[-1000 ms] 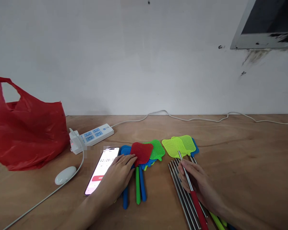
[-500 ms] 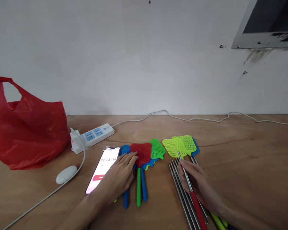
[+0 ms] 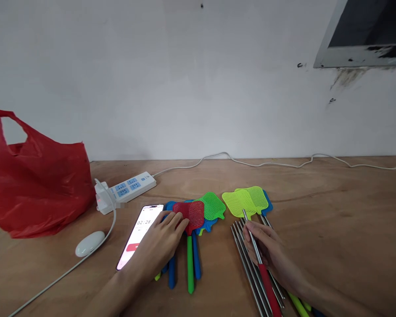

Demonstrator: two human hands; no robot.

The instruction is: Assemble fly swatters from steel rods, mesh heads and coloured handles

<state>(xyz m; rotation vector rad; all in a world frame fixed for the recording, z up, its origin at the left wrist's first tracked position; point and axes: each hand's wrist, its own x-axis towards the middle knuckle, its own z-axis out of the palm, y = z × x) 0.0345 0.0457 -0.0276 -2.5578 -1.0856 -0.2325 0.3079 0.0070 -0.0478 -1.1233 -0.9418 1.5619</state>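
My left hand (image 3: pixel 168 233) is closed on the left edge of a red mesh fly swatter head (image 3: pixel 193 214), its thumb hidden from view. Under and beside that head lie a green swatter head (image 3: pixel 211 206), blue heads and several handles, among them a green handle (image 3: pixel 190 266). Between the thumb and fingers of my right hand (image 3: pixel 264 244) is a metal rod with a red handle (image 3: pixel 267 286); its bare tip points at a yellow-green swatter head (image 3: pixel 238 202). Several bare metal rods (image 3: pixel 247 264) lie below this hand.
A phone (image 3: pixel 140 233) showing a timer lies by my left forearm. Farther left are a white power strip (image 3: pixel 128 189), a white oval device (image 3: pixel 90 243) with its cable, and a red plastic bag (image 3: pixel 42 180). A thin white cord (image 3: pixel 257 165) runs along the wall.
My left hand has shifted slightly left and pulled the red swatter head with it, baring more of the green head. My right hand keeps its hold on the red-handled rod.
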